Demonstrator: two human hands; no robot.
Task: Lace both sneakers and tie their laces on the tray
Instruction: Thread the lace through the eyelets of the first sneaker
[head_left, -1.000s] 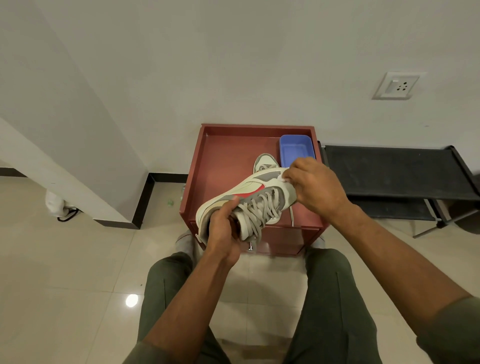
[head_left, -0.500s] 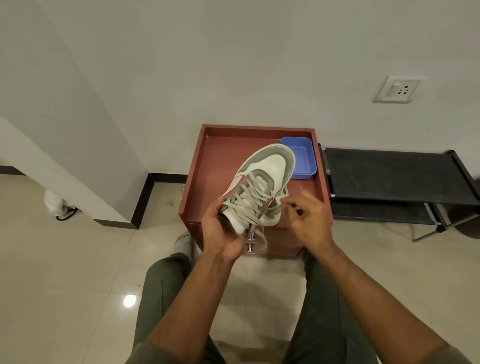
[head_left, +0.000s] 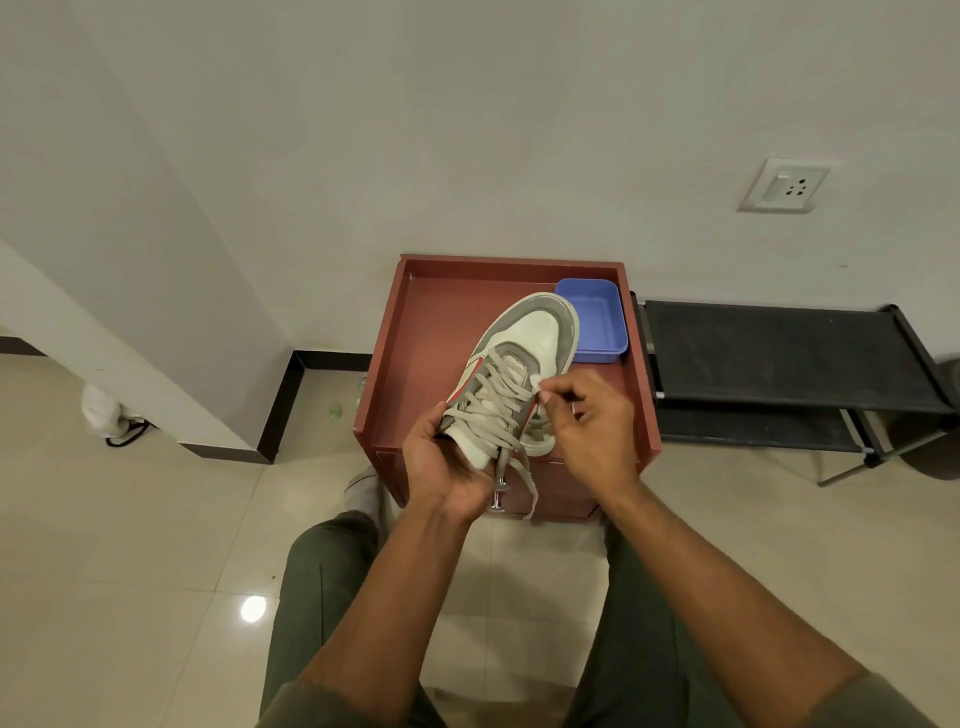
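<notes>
Left hand (head_left: 447, 467) grips the sneaker (head_left: 511, 379) heel above the tray (head_left: 415, 364), right hand (head_left: 587, 426) pinches its lace (head_left: 540, 397); judged risk: loose lace ends slipping from the eyelets.

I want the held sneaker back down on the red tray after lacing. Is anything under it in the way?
Partly. The other sneaker lies on the tray beneath the held sneaker, and a blue container fills the far right corner. The tray's left side looks bare.
</notes>
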